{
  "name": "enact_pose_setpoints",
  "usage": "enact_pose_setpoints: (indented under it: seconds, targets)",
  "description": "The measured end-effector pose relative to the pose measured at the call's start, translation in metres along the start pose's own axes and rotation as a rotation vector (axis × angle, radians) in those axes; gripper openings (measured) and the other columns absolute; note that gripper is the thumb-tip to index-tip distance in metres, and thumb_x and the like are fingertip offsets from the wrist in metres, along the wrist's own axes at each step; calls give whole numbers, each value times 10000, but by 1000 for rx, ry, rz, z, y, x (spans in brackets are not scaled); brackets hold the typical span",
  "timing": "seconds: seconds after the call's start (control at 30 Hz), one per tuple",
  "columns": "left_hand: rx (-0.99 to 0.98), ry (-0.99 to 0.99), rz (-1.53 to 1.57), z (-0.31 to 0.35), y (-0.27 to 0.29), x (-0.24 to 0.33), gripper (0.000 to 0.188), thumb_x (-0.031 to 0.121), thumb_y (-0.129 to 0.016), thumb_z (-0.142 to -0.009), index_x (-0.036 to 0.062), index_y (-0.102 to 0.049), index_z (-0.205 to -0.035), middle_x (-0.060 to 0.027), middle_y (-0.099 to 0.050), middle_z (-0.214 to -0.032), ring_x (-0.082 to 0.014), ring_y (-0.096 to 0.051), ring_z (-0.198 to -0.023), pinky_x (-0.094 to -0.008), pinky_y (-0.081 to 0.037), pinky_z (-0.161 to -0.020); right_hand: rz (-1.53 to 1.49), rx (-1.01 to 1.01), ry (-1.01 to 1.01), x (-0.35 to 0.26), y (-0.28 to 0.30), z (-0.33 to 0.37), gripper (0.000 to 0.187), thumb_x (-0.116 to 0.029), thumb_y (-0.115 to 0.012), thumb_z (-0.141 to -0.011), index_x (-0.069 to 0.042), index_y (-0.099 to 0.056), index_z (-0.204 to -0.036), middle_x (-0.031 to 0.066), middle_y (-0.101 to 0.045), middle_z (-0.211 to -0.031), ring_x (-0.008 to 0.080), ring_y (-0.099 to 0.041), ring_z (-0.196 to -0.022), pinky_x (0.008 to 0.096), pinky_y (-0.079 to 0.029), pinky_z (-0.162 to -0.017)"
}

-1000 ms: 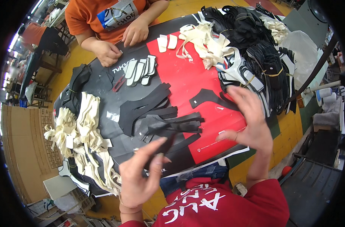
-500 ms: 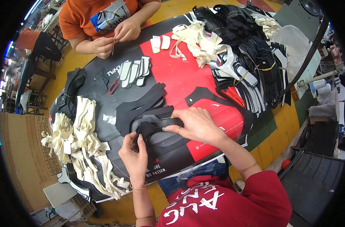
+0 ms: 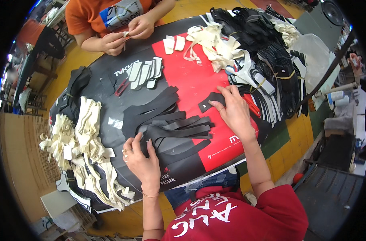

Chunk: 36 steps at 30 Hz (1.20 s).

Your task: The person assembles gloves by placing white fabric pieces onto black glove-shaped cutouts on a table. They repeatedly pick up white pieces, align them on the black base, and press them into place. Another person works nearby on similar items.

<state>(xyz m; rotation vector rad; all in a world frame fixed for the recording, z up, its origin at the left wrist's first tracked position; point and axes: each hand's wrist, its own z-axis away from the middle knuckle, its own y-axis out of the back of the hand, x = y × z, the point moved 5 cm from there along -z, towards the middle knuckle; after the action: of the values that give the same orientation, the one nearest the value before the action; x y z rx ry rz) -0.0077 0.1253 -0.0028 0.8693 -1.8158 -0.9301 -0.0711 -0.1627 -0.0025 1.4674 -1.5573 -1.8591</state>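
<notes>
My left hand (image 3: pixel 142 162) rests at the near left end of a fanned pile of black fabric strips (image 3: pixel 183 128), thumb and fingers apart, with black fabric showing between them. To the right, my right hand (image 3: pixel 236 112) has its thumb and fingers on the wide end of a separate black fabric piece (image 3: pixel 207 105), which bears a small white mark. That piece lies on the red part of the printed table cover (image 3: pixel 179 84); my hand hides some of it. Farther left of the pile is a small clear plastic scrap (image 3: pixel 115 123).
Cream strips (image 3: pixel 88 124) heap at the left. Bundled black and white strips (image 3: pixel 271 76) crowd the far right beside cream pieces (image 3: pixel 221 46). Pale padded pieces (image 3: pixel 144 72) lie near red-handled snips (image 3: pixel 121 88). Across the table, a person in orange (image 3: pixel 110 24) handles something small.
My right hand has left the strip in the middle and moved right to the separate black piece. The strip now lies on the pile, and my left hand's fingers have spread.
</notes>
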Motion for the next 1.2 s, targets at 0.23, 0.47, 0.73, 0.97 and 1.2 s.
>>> enact_pose_setpoints:
  seconds: [0.23,0.47,0.73,0.97,1.2]
  targets:
    - [55,-64,46,3,9,7,276,125,-760,-844,98,-699,-1112,-85,-620,-1078,-261,-594,-1026,-409,-371,-962,-150,-66,85,2,-1,-15,283,-186,-813,-824,-36,-631,-981,117,-612,-978,327,-646,-819,422,-514,-730]
    - [-2,-53,551,7,17,14,169,62,-741,-858,42,-716,-1024,-99,-708,-976,-249,-666,-908,-368,-468,-867,-1200,92,193,-20,24,-24,159,-16,-784,-853,-34,-632,-898,10,-664,-961,86,-603,-818,248,-489,-733]
    - [-254,348,1312,10,17,17,267,24,-694,-942,-62,-631,-1187,-93,-702,-1000,-137,-675,-892,-239,-524,-788,-341,-122,823,-132,14,20,229,-292,-766,-863,-99,-683,-954,69,-660,-833,252,-641,-879,386,-493,-790]
    - [-68,427,1024,-1,10,-22,100,57,-676,-964,-29,-661,-1012,-58,-697,-836,-102,-653,-727,-230,-508,-664,-638,-671,351,-114,-9,27,410,-192,-696,-943,-61,-555,-1306,73,-582,-631,218,-601,-557,353,-456,-574]
    - [2,121,169,-3,-9,-17,174,131,-765,-848,23,-671,-947,-106,-650,-1024,-296,-593,-967,-412,-444,-877,-60,-221,359,-61,-19,29,381,-337,-707,-904,-117,-640,-1207,119,-656,-1022,299,-645,-942,425,-475,-829]
